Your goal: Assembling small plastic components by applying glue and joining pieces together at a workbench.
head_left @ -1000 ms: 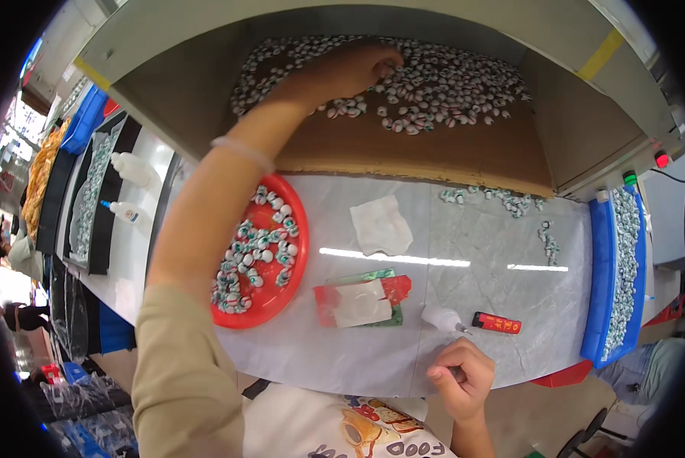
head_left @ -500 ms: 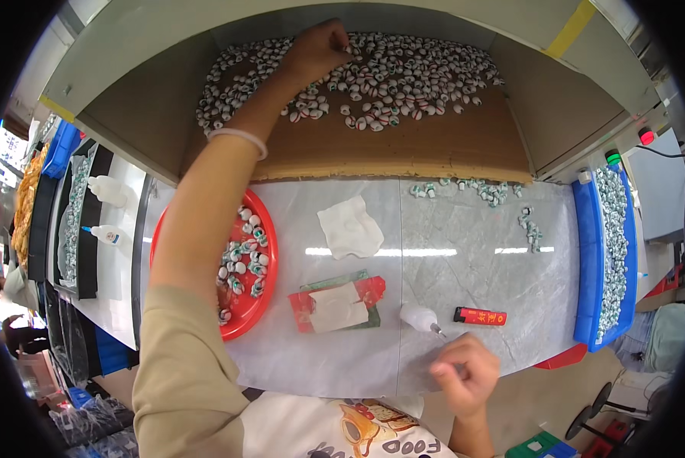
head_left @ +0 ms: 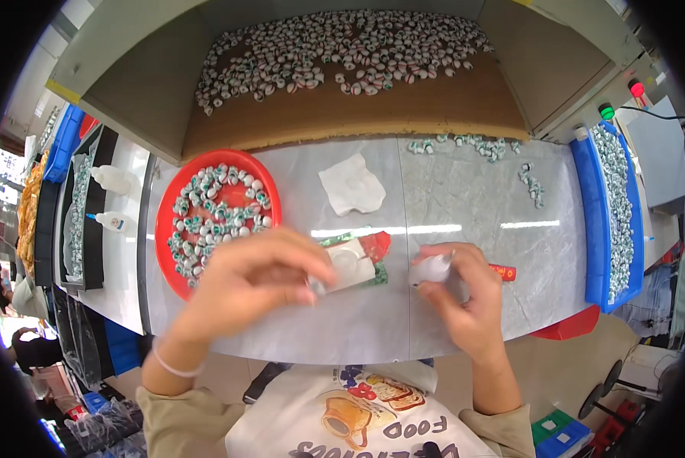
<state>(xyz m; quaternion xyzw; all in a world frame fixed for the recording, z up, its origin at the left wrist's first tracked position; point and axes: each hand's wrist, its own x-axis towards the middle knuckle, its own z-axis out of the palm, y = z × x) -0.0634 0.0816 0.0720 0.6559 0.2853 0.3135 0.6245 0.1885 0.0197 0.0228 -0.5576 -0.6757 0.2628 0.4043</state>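
My left hand [head_left: 262,275] is over the table by the red tray's right edge, its thumb and fingers pinched on a small whitish piece [head_left: 316,285], blurred. In my right hand [head_left: 468,298] is a small white squeeze bottle [head_left: 436,269], tilted, its tip pointing down and left. Between the hands lies a white pad [head_left: 352,263] on red and green wrapping, partly covered by my left hand. Small white round pieces with green parts lie in the round red tray [head_left: 167,252]. Behind my right hand shows the end of a red cylindrical object [head_left: 504,272].
A shelf box at the back holds many white striped round pieces [head_left: 365,57] on brown cardboard [head_left: 358,126]. A white cloth [head_left: 352,185] lies mid-table. Loose green-white pieces [head_left: 480,145] lie at the back right, beside a filled blue bin [head_left: 596,229]. White bottles [head_left: 113,221] stand far left.
My left hand has come back from the pieces in the shelf box to the table front, pinching a small piece. My right hand has picked the white bottle up off the table.
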